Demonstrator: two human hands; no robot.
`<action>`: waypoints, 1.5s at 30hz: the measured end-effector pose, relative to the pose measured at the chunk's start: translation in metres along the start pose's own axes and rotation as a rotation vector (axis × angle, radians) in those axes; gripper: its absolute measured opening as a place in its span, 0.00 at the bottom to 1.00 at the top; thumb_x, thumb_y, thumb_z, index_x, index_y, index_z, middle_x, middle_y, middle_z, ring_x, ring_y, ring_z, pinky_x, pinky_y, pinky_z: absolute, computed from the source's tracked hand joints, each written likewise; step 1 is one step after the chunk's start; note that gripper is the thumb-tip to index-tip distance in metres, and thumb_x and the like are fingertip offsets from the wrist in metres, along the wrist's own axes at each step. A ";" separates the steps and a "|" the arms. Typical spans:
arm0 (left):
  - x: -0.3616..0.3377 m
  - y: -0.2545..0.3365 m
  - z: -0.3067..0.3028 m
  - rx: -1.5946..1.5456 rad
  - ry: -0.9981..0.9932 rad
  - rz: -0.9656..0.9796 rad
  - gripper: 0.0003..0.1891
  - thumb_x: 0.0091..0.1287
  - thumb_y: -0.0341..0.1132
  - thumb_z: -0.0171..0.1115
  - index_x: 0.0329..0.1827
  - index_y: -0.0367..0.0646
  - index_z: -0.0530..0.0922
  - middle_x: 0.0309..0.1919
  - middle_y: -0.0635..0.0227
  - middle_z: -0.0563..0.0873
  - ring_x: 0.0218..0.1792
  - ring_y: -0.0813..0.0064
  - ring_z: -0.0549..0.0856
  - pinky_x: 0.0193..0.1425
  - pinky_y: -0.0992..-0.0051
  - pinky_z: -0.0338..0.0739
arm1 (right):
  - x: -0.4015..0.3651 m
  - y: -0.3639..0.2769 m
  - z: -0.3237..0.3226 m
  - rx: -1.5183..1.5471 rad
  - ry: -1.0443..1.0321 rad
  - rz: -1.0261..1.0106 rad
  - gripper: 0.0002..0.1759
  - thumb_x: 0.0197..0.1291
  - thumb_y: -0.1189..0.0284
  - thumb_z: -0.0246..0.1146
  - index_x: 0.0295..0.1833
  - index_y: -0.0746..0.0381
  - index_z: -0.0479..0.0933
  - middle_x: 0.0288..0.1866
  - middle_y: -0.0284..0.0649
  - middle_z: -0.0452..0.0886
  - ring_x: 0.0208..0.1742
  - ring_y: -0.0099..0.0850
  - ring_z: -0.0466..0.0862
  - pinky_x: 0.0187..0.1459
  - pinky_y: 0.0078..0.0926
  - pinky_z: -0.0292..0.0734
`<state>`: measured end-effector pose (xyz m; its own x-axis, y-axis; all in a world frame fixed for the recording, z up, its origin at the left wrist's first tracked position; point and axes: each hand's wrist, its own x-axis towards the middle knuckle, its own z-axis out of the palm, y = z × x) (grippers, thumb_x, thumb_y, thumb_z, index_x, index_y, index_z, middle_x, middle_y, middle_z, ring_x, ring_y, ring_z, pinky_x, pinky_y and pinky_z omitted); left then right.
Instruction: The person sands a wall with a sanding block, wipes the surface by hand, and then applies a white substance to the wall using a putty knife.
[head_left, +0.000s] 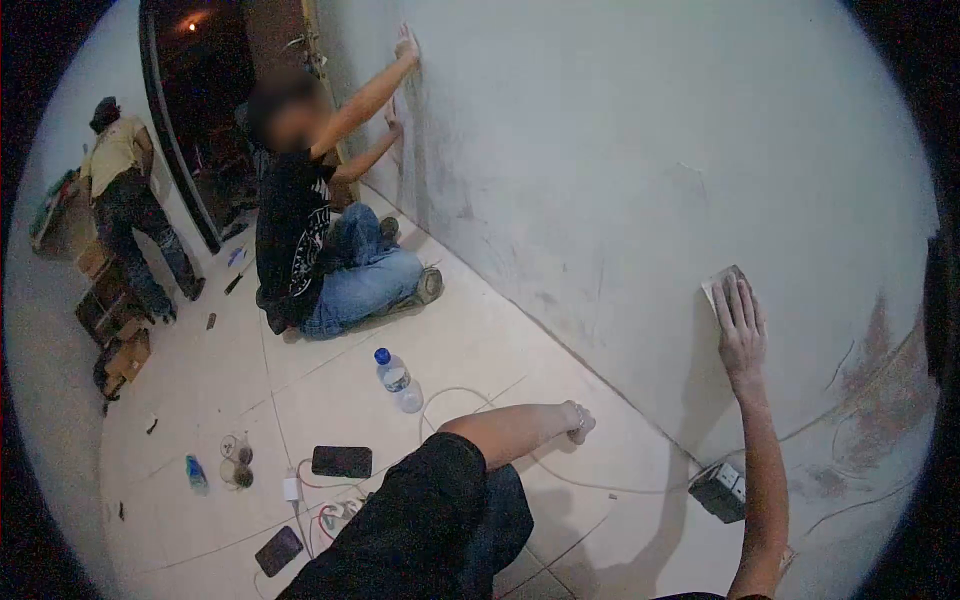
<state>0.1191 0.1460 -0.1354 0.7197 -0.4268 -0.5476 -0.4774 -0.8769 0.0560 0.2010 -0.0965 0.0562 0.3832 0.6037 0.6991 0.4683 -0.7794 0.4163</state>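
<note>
My right hand [740, 335] lies flat against the grey wall [580, 170], fingers stretched upward. Under those fingers is a sheet of sandpaper [711, 290], pale at its left edge and pressed to the wall. My left arm reaches out over my bent knee, and my left hand [579, 424] hangs loosely above the tiled floor, away from the wall. Its fingers are turned away and mostly hidden, so their hold cannot be made out. Below my right hand, a grey electrical socket box [718, 492] sits on the floor by the wall's foot.
A water bottle [398, 380] stands on the tiles near a white cable. Two phones [342, 461] lie by my left side. A co-worker [300, 230] sits cross-legged, both hands on the wall; another person [125, 190] stands bent near cardboard boxes [125, 360]. A doorway [200, 110] opens behind.
</note>
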 end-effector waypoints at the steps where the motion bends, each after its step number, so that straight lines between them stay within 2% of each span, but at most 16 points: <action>1: -0.006 0.004 0.000 0.014 0.049 0.016 0.22 0.43 0.43 0.62 0.44 0.47 0.79 0.43 0.59 0.83 0.41 0.58 0.83 0.42 0.61 0.77 | -0.004 -0.004 0.003 0.009 -0.006 0.030 0.33 0.51 0.83 0.49 0.67 0.58 0.61 0.72 0.40 0.56 0.72 0.37 0.55 0.70 0.37 0.50; 4: -0.004 0.013 -0.010 -0.031 -0.072 -0.021 0.20 0.41 0.42 0.63 0.40 0.48 0.81 0.40 0.60 0.84 0.41 0.59 0.83 0.42 0.62 0.77 | -0.034 -0.018 0.008 0.070 -0.215 -0.077 0.31 0.52 0.79 0.51 0.65 0.58 0.63 0.72 0.41 0.56 0.73 0.35 0.54 0.70 0.38 0.49; 9: 0.019 -0.014 0.026 -0.091 0.092 0.022 0.18 0.40 0.40 0.63 0.38 0.49 0.82 0.40 0.60 0.84 0.42 0.59 0.83 0.42 0.61 0.77 | -0.102 -0.032 0.073 0.234 -0.390 -0.409 0.27 0.53 0.74 0.52 0.62 0.59 0.66 0.71 0.42 0.57 0.72 0.34 0.56 0.70 0.36 0.50; 10: 0.021 -0.016 0.031 -0.092 0.125 0.045 0.18 0.41 0.40 0.62 0.39 0.50 0.82 0.40 0.61 0.84 0.43 0.59 0.83 0.43 0.61 0.77 | -0.094 -0.029 0.067 0.190 -0.344 -0.394 0.27 0.52 0.73 0.53 0.62 0.59 0.66 0.71 0.41 0.58 0.71 0.34 0.56 0.70 0.37 0.52; 12: 0.031 -0.017 0.020 -0.120 -0.014 -0.063 0.11 0.44 0.39 0.61 0.30 0.48 0.84 0.30 0.60 0.85 0.36 0.64 0.85 0.37 0.64 0.78 | -0.053 -0.023 0.046 0.139 -0.240 -0.294 0.28 0.51 0.74 0.54 0.62 0.59 0.66 0.71 0.40 0.58 0.71 0.35 0.57 0.69 0.37 0.54; 15: -0.001 0.004 -0.003 -0.010 -0.001 -0.069 0.19 0.47 0.40 0.60 0.44 0.50 0.81 0.43 0.60 0.83 0.45 0.64 0.83 0.46 0.65 0.77 | 0.001 -0.009 0.005 0.058 -0.090 -0.070 0.32 0.49 0.79 0.54 0.65 0.57 0.63 0.71 0.37 0.57 0.71 0.35 0.57 0.68 0.37 0.56; 18: 0.014 0.007 0.007 0.005 -0.083 -0.027 0.22 0.53 0.44 0.56 0.51 0.49 0.78 0.50 0.59 0.80 0.51 0.61 0.80 0.51 0.62 0.75 | -0.004 -0.017 0.004 0.022 -0.126 0.016 0.35 0.48 0.81 0.54 0.66 0.55 0.61 0.71 0.35 0.57 0.71 0.34 0.58 0.69 0.34 0.54; 21: 0.010 0.007 0.004 0.021 -0.109 -0.034 0.22 0.60 0.50 0.47 0.50 0.47 0.77 0.50 0.56 0.79 0.52 0.57 0.79 0.53 0.58 0.73 | -0.043 -0.025 0.041 0.122 -0.303 -0.279 0.36 0.48 0.80 0.55 0.67 0.54 0.60 0.71 0.35 0.57 0.71 0.33 0.58 0.70 0.32 0.53; 24: -0.005 0.009 -0.004 -0.002 -0.016 -0.027 0.22 0.61 0.50 0.46 0.47 0.47 0.79 0.46 0.56 0.81 0.48 0.56 0.80 0.52 0.58 0.74 | -0.081 -0.034 0.075 0.341 -0.312 -0.369 0.37 0.48 0.79 0.56 0.67 0.53 0.60 0.72 0.34 0.57 0.71 0.32 0.57 0.70 0.31 0.52; 30: 0.006 -0.002 0.016 -0.029 0.195 -0.032 0.16 0.54 0.44 0.54 0.39 0.48 0.82 0.39 0.59 0.84 0.42 0.57 0.83 0.45 0.61 0.76 | -0.021 -0.013 0.037 0.154 -0.265 -0.195 0.37 0.48 0.81 0.56 0.67 0.54 0.60 0.72 0.35 0.55 0.71 0.33 0.57 0.70 0.33 0.52; 32: -0.022 0.013 -0.006 -0.020 0.189 0.029 0.14 0.51 0.41 0.56 0.38 0.49 0.83 0.37 0.61 0.85 0.41 0.59 0.84 0.43 0.63 0.77 | 0.010 -0.009 -0.006 0.159 -0.141 -0.031 0.38 0.46 0.84 0.55 0.67 0.55 0.59 0.72 0.36 0.55 0.71 0.34 0.56 0.70 0.35 0.53; 35: 0.004 0.008 -0.005 -0.032 -0.035 0.008 0.13 0.50 0.40 0.58 0.38 0.50 0.83 0.36 0.61 0.85 0.41 0.61 0.84 0.41 0.64 0.77 | 0.003 -0.019 -0.010 0.068 -0.116 0.036 0.37 0.46 0.84 0.55 0.66 0.56 0.61 0.72 0.37 0.55 0.72 0.35 0.56 0.70 0.35 0.52; 37: 0.005 0.008 -0.004 -0.032 -0.016 0.020 0.14 0.51 0.41 0.57 0.40 0.49 0.82 0.40 0.60 0.84 0.43 0.61 0.83 0.43 0.63 0.77 | -0.028 -0.028 0.014 0.217 -0.180 -0.056 0.33 0.47 0.83 0.51 0.64 0.57 0.64 0.70 0.41 0.59 0.71 0.39 0.57 0.68 0.38 0.56; 39: 0.006 0.005 0.001 -0.008 -0.002 0.005 0.18 0.53 0.41 0.56 0.46 0.47 0.80 0.47 0.58 0.82 0.48 0.60 0.81 0.47 0.62 0.76 | -0.068 -0.028 0.057 0.370 -0.314 -0.309 0.34 0.47 0.83 0.50 0.65 0.57 0.63 0.71 0.41 0.58 0.71 0.38 0.57 0.68 0.37 0.55; 42: 0.012 -0.003 0.003 0.014 -0.046 -0.008 0.19 0.53 0.40 0.55 0.48 0.46 0.78 0.50 0.59 0.80 0.51 0.60 0.80 0.49 0.61 0.75 | -0.069 -0.024 0.062 0.378 -0.345 -0.318 0.36 0.47 0.84 0.50 0.67 0.55 0.61 0.71 0.41 0.57 0.71 0.38 0.57 0.69 0.37 0.54; 45: 0.019 -0.009 0.003 -0.054 -0.020 -0.018 0.19 0.50 0.42 0.58 0.45 0.46 0.80 0.45 0.59 0.83 0.48 0.59 0.81 0.48 0.61 0.76 | -0.018 -0.015 0.019 0.078 -0.220 -0.137 0.34 0.49 0.82 0.53 0.65 0.56 0.63 0.71 0.40 0.57 0.72 0.36 0.55 0.70 0.35 0.53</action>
<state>0.1355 0.1460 -0.1490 0.7172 -0.4071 -0.5656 -0.4362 -0.8952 0.0912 0.2025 -0.0921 0.0265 0.4723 0.7311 0.4923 0.5841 -0.6779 0.4464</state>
